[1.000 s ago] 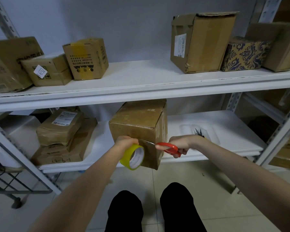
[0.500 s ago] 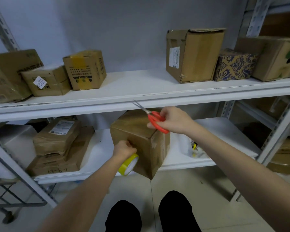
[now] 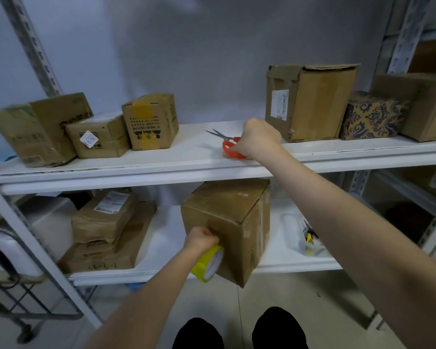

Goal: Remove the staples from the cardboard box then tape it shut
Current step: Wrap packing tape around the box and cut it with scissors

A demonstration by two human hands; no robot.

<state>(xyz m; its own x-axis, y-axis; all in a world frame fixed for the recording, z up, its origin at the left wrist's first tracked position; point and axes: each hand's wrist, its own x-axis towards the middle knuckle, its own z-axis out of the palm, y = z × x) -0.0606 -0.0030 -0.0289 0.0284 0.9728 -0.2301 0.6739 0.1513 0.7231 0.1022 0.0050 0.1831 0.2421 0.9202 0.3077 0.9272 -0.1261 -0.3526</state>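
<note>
A brown cardboard box [image 3: 239,222] stands on the lower white shelf [image 3: 282,260], its near corner hanging over the front edge. My left hand [image 3: 200,239] presses against the box's front face and grips a yellow tape roll [image 3: 208,264] beside it. Up on the upper shelf [image 3: 186,157], my right hand [image 3: 258,138] holds red-handled scissors [image 3: 228,144], which lie on the shelf surface with the blades pointing left.
Several cardboard boxes line the upper shelf: three at left [image 3: 149,122], a tall one [image 3: 310,102] and a patterned one [image 3: 373,117] at right. Flat wrapped parcels [image 3: 106,222] are stacked lower left. Small tools [image 3: 308,238] lie lower right. A wire cart [image 3: 23,293] stands at far left.
My right hand lifted the scissors from beside the box up to the upper shelf and set them down there. My left hand stayed on the box with the tape roll.
</note>
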